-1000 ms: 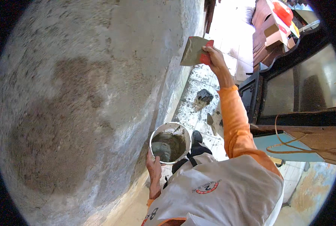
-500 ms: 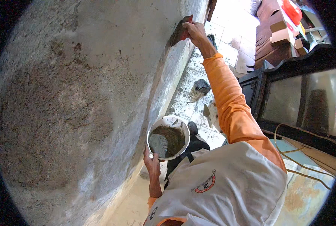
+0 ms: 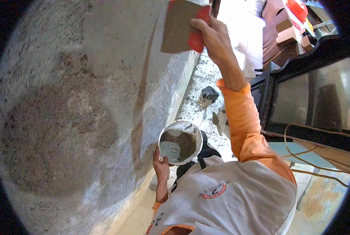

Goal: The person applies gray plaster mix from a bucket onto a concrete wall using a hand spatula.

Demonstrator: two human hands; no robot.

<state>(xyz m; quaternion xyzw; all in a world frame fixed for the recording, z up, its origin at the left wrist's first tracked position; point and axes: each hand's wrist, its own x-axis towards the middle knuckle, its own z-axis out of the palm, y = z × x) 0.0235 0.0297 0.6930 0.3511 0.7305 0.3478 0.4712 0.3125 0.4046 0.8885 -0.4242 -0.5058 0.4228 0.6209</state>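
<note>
My right hand [image 3: 216, 37] grips the red edge of a putty knife [image 3: 179, 27] with a broad, flat, grey-brown blade. The tool is turned with its wide face toward me, close to the plastered wall [image 3: 120, 43]; whether it touches the wall I cannot tell. Lower down, my left hand [image 3: 161, 166] holds a white bucket [image 3: 181, 123] by its rim, thumb over the edge. Wet grey mortar [image 3: 171, 150] lies inside the bucket. Rough, dark, pitted patches show on the wall's left part, with a smoother grey coat higher up.
A dark lump [image 3: 210, 93] and splatters lie on the white tiled floor [image 3: 206, 70]. On the right stands a black cabinet [image 3: 310, 94] with glass panes, a yellowish cable [image 3: 300, 158] looping by it. Cardboard boxes [image 3: 286, 33] and a red bag [image 3: 300, 9] sit at the far right.
My right hand has drawn back from the wall, turning the putty knife so its broad face shows. The bucket in my left hand has shifted slightly right in the view.
</note>
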